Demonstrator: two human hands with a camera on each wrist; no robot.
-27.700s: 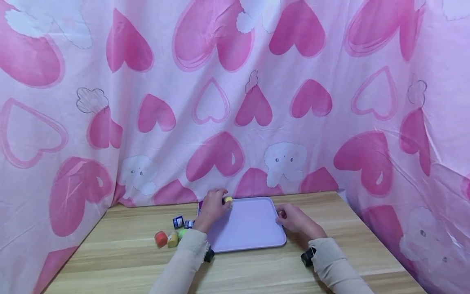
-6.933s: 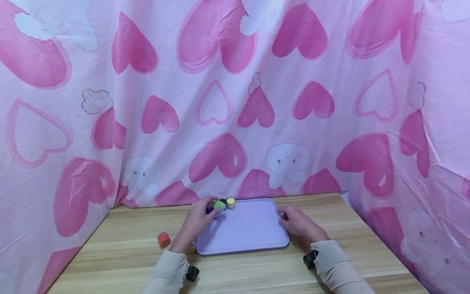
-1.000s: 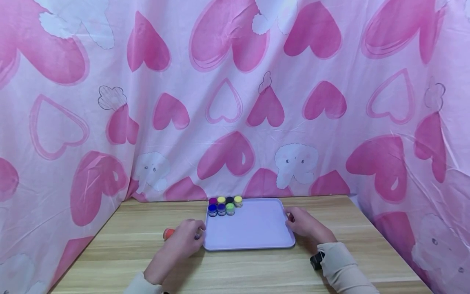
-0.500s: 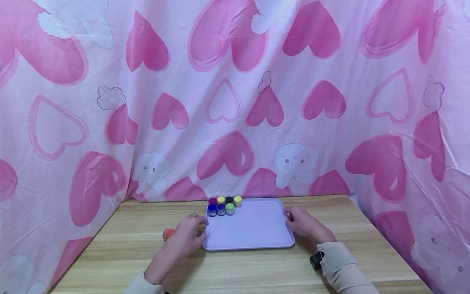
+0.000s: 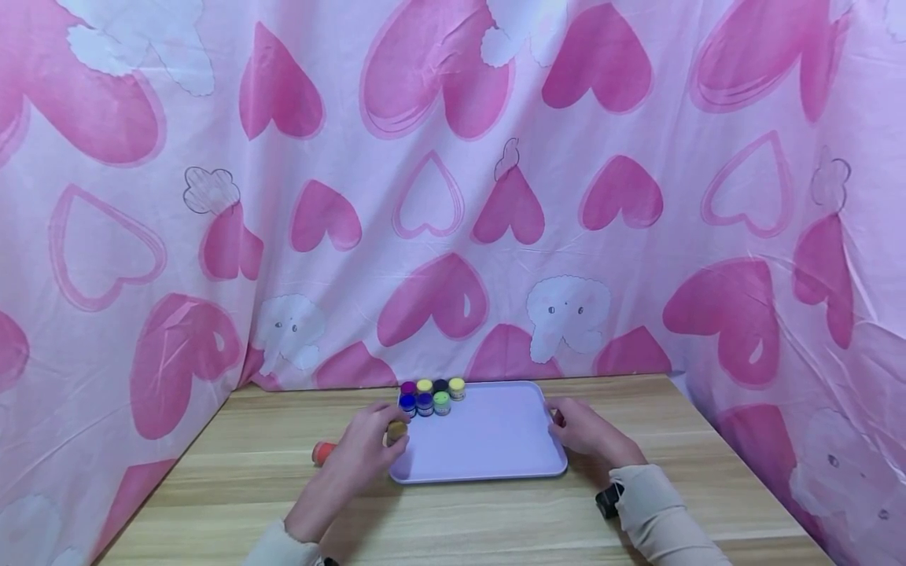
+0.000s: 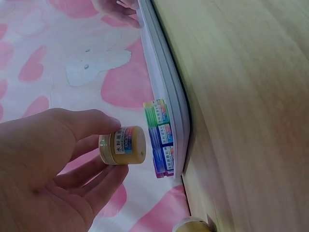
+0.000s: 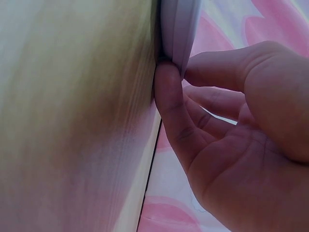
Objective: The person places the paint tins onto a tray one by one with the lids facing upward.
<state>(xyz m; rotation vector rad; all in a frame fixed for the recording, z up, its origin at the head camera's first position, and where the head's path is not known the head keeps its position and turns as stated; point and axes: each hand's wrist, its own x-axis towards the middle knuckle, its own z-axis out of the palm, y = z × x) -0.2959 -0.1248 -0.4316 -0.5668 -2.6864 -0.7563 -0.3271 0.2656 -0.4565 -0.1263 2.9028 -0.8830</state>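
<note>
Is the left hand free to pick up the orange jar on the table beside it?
Probably not yet. The left hand already pinches a yellow jar over the tray's left edge. The orange jar lies uncovered just beside it, so only the full grip hinders.

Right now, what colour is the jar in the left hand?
Ochre yellow jar with a rainbow label; left wrist view shows it best.

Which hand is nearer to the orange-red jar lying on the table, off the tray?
Left. The left hand is just right of the orange-red jar, pinching an ochre jar. The right hand grips the tray at its far right edge.
</note>
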